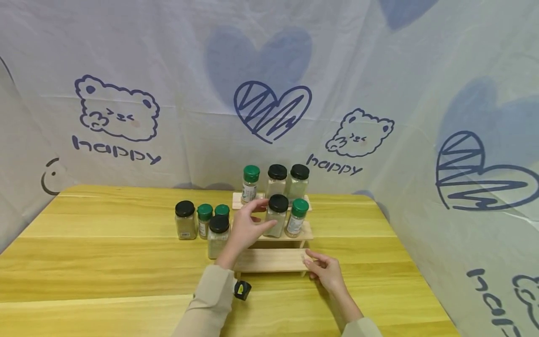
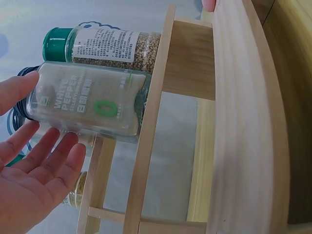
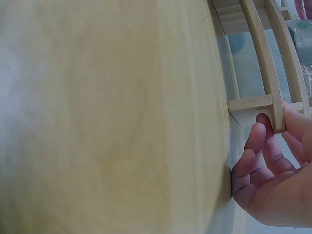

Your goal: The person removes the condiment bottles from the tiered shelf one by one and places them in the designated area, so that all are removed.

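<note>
My left hand [image 1: 246, 227] is at a black-capped glass jar of white pepper [image 2: 87, 100], which stands on the middle tier of a stepped wooden rack [image 1: 269, 260]. Thumb and spread fingers lie on either side of the jar's upper part, loosely, not curled round it. Right beside that jar is a green-capped bottle [image 1: 296, 223] of pale grains with a printed label. Lower down, my right hand [image 1: 328, 272] pinches the right end of the rack's front tier, fingers bent at the plank's end [image 3: 279, 124].
On the top tier stand a green-capped bottle [image 1: 250, 187] and two black-capped jars, one greenish [image 1: 297, 188]. Left of the rack, the table [image 1: 105, 252] holds more jars [image 1: 185, 224], black- and green-capped. A small black object [image 1: 242, 290] with a yellow mark shows by my left cuff.
</note>
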`<state>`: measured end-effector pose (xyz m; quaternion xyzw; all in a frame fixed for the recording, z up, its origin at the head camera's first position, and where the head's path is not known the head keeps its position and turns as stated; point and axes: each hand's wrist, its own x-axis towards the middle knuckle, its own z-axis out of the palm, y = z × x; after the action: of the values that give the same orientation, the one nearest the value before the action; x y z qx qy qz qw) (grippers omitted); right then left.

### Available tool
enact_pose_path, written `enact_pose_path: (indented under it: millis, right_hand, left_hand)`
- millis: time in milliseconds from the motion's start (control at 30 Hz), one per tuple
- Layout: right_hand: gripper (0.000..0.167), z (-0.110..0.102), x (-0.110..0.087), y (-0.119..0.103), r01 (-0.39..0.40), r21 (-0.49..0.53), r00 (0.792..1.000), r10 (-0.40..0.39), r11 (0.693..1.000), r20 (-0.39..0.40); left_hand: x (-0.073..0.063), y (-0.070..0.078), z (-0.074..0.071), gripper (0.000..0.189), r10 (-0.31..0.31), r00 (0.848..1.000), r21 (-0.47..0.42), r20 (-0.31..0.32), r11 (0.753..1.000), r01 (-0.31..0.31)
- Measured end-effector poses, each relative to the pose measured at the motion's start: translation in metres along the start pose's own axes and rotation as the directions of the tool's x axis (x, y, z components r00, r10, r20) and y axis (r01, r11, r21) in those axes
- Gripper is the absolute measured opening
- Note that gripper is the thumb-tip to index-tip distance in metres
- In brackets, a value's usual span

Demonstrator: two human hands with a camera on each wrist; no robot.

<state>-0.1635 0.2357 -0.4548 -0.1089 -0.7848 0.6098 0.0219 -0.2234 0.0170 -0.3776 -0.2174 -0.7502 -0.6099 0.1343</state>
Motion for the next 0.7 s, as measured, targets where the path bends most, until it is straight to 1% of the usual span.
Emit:
enact_pose_path:
  millis: [233,333,467,600,700]
  right_hand:
    - [0.033,0.0004,-0.0001,0.0019,0.003,0.003,1.0,-0.003,1.0,0.004]
    - [0.033,0.0004,0.0003,0.0026,0.002,-0.001,1.0,-0.002,1.0,0.001]
    - [0.033,0.0004,0.0006,0.0026,0.001,-0.005,1.0,-0.001,1.0,-0.001]
    - [0.033,0.0002,0.0006,0.0021,0.002,0.0,1.0,-0.002,1.0,0.0]
    - [0.033,0.0001,0.0009,0.0018,0.009,0.001,1.0,-0.009,1.0,0.001]
  left_hand:
    - [0.0024,0.001,0.0021,0.047,0.0,1.0,0.019,0.001,1.0,0.0]
    - [0.0033,0.0008,0.0032,0.049,-0.014,1.0,0.021,0.007,1.0,0.014]
    - [0.0038,0.0009,0.0047,0.051,-0.037,0.999,0.006,0.02,0.999,0.037]
    - [0.0039,0.0011,0.0058,0.049,-0.041,0.999,-0.013,0.02,0.999,0.041]
    - [0.0047,0.0012,0.0064,0.05,-0.038,0.999,-0.02,0.009,0.999,0.038]
